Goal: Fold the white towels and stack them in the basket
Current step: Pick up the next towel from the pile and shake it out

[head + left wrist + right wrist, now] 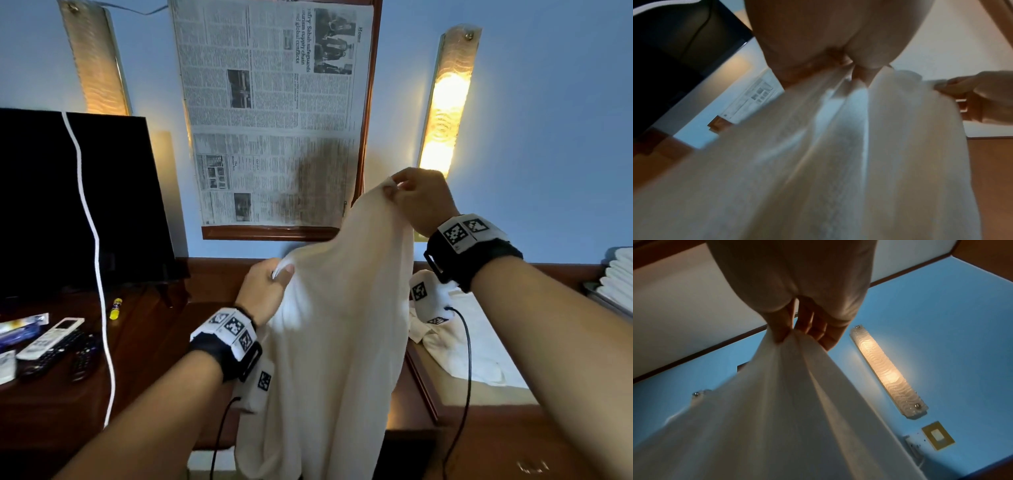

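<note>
A white towel point(339, 342) hangs in the air in front of me, held by its upper edge. My right hand point(394, 186) pinches the higher corner, near the lit wall lamp. My left hand point(282, 270) pinches the edge lower and to the left. The left wrist view is blurred; it shows the towel point(818, 162) falling from my left hand point(855, 71), with my right hand point(953, 87) beyond it. In the right wrist view my right hand point(789, 335) bunches the towel point(777, 418). Folded white towels point(620, 277) are stacked at the far right edge; whether a basket holds them I cannot tell.
A crumpled white towel point(455, 346) lies on the surface at the right, behind the hanging one. On the dark wooden desk point(144, 356) at the left sit remotes point(51, 337), a glue stick point(115, 308) and a black television point(78, 202). A white cord point(96, 260) hangs down.
</note>
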Tool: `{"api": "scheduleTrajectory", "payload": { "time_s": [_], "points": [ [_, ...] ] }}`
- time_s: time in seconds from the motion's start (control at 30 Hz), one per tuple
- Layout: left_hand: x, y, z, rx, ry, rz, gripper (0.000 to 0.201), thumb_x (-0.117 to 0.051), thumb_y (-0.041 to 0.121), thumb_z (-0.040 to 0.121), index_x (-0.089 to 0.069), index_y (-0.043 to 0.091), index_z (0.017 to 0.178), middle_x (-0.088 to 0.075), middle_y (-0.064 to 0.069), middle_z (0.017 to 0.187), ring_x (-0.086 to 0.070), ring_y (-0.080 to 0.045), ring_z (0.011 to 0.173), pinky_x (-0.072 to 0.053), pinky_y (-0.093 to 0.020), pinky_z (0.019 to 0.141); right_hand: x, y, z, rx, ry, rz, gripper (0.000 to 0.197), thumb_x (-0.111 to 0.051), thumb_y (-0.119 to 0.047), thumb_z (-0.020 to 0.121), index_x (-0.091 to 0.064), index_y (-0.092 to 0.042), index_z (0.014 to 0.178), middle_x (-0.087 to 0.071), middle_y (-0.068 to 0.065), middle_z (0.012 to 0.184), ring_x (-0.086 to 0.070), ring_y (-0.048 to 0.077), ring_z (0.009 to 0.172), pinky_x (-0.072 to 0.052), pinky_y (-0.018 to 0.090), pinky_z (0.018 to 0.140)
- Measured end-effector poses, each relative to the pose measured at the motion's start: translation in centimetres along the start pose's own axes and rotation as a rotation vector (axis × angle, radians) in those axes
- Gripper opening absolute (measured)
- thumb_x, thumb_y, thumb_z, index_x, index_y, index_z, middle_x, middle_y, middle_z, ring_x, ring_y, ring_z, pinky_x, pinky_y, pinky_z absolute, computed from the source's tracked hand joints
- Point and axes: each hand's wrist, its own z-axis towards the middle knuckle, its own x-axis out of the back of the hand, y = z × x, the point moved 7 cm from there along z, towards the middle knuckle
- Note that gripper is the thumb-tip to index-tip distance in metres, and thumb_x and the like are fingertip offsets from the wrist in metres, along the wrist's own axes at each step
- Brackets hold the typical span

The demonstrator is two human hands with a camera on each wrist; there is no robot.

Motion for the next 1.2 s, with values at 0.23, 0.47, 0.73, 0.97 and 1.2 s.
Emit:
{"api": "scheduleTrajectory", "payload": {
  "time_s": [0.23, 0.47, 0.73, 0.97, 1.2],
  "points": [
    [-1.2, 5.5, 2.5, -0.086, -0.150, 0.076, 0.029, -0.050, 0.025, 0.103, -0.063, 0.011, 0.081, -0.066, -0.008, 0.079, -0.060, -0.021, 0.073, -0.048, -0.037, 0.068, -8.2, -3.1, -7.4, 0.203, -0.630, -0.013, 0.016, -0.079, -0.020, 0.083, -0.076, -0.017, 0.098, -0.060, -0.009, 0.127, -0.054, 0.000, 0.105, -0.038, 0.010, 0.093],
    [-0.3, 6.5, 0.6, -0.113, -0.068, -0.068, 0.012, -0.066, 0.022, 0.096, -0.074, 0.018, 0.088, -0.074, -0.001, 0.086, -0.067, -0.015, 0.084, -0.049, -0.027, 0.078, -10.2, -2.3, -9.8, 0.235, -0.505, -0.090, 0.005, -0.069, -0.014, 0.087, -0.074, -0.013, 0.087, -0.060, 0.008, 0.100, -0.057, 0.022, 0.089, -0.046, 0.034, 0.084],
    [0.1, -3.8, -5.7, 0.218, -0.023, 0.390, 0.002, -0.055, 0.022, 0.087, -0.056, 0.023, 0.088, -0.060, 0.000, 0.091, -0.056, -0.028, 0.085, -0.051, -0.041, 0.078, -6.9, -3.5, -6.2, 0.191, -0.158, -0.061, 0.008, -0.063, -0.019, 0.092, -0.070, -0.020, 0.089, -0.056, 0.003, 0.094, -0.051, 0.020, 0.086, -0.039, 0.029, 0.082],
    [2.4, -12.0, -10.1, 0.492, -0.049, 0.525, 0.003, -0.056, 0.015, 0.085, -0.055, 0.016, 0.082, -0.059, -0.005, 0.083, -0.053, -0.030, 0.074, -0.041, -0.032, 0.061, -3.3, -0.2, -3.4, 0.082, 0.066, -0.238, 0.020, -0.056, -0.019, 0.095, -0.070, -0.010, 0.107, -0.058, 0.007, 0.098, -0.047, 0.017, 0.086, -0.032, 0.020, 0.078],
    [4.8, -9.2, -8.1, 0.203, -0.185, 0.219, 0.020, -0.068, 0.014, 0.070, -0.051, 0.024, 0.074, -0.059, 0.005, 0.074, -0.055, -0.015, 0.067, -0.049, -0.036, 0.069, -2.2, 9.1, -5.3, -0.358, -0.032, -0.488, 0.021, -0.058, -0.016, 0.089, -0.073, -0.006, 0.101, -0.067, 0.019, 0.100, -0.063, 0.034, 0.092, -0.051, 0.036, 0.083]
  ]
}}
